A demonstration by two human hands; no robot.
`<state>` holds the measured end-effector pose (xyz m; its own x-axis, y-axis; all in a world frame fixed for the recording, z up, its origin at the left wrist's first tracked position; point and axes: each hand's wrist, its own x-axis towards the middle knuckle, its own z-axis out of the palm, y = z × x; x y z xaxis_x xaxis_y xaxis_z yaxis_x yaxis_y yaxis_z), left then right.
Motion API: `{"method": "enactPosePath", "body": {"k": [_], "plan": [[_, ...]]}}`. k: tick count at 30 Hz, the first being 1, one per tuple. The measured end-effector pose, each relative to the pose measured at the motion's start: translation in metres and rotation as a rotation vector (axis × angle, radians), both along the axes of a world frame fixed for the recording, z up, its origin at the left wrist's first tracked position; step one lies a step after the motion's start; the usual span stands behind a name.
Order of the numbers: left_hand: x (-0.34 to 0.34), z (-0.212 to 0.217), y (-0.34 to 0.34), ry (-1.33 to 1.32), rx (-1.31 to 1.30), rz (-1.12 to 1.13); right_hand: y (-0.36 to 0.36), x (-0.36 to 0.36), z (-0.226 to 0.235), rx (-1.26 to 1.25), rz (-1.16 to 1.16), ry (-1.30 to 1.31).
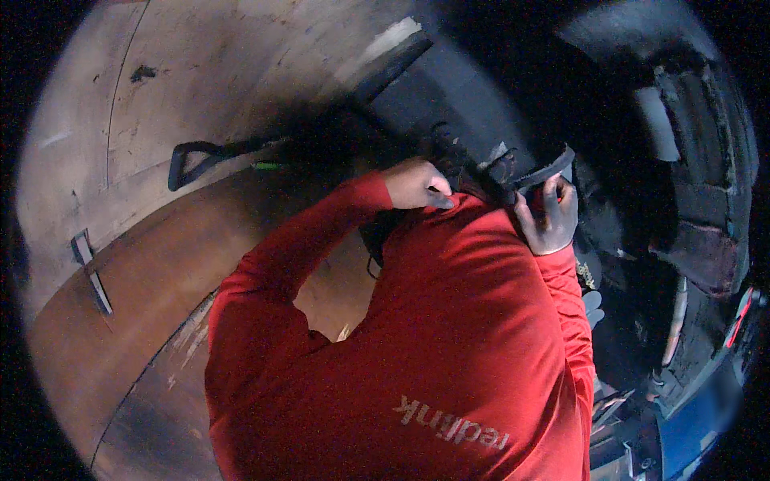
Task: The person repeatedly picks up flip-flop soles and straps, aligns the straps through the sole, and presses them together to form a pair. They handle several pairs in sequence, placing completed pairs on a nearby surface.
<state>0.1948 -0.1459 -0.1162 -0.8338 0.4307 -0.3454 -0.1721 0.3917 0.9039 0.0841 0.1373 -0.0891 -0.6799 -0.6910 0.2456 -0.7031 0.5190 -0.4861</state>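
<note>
My left hand (419, 186) is closed, thumb against curled fingers, at the far edge of the red long-sleeved shirt (449, 321) on my body. What it pinches, if anything, is hidden. To the right, my right hand (551, 216) has its fingers bent around the lower side of a dark curved strap (547, 170). Between the two hands lie small dark items that blur into the shadow, with a pale scrap (499, 152) among them.
A black loop-shaped handle (192, 164) lies at the left on a worn brown wooden surface (160, 272), near a small green strip (269, 166). Further left is a narrow pale metal piece (98, 290). Dark clutter fills the right side, with a blue panel (702, 429) below.
</note>
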Motion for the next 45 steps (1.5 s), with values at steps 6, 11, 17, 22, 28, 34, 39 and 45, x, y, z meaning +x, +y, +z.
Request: {"method": "enactPosePath", "body": {"k": [6,11,17,22,28,34,39,45], "plan": [[-0.008,0.012,-0.005,-0.127,-0.034,-0.07,-0.003,0.003,0.001,-0.021,-0.043,0.011],[-0.008,0.008,-0.009,-0.187,-0.026,-0.094,0.002,0.006,-0.002,0.002,-0.091,-0.02],[0.056,-0.031,-0.017,0.074,-0.456,0.398,0.002,0.006,-0.001,-0.013,-0.133,-0.046],[0.091,-0.035,-0.007,-0.058,-0.614,0.614,0.0,0.003,-0.004,0.014,-0.182,-0.103],[0.066,0.02,0.01,-0.696,-0.126,0.892,0.0,-0.003,-0.015,-0.007,-0.166,-0.059],[0.065,0.027,0.011,-0.615,-0.156,0.882,-0.007,-0.006,-0.017,-0.035,-0.195,-0.035],[0.081,0.013,0.006,-0.616,-0.156,0.881,-0.01,-0.006,-0.013,-0.003,-0.195,-0.041],[0.085,0.011,0.001,-0.615,-0.171,0.856,-0.007,-0.008,-0.011,-0.018,-0.218,0.007]]}}
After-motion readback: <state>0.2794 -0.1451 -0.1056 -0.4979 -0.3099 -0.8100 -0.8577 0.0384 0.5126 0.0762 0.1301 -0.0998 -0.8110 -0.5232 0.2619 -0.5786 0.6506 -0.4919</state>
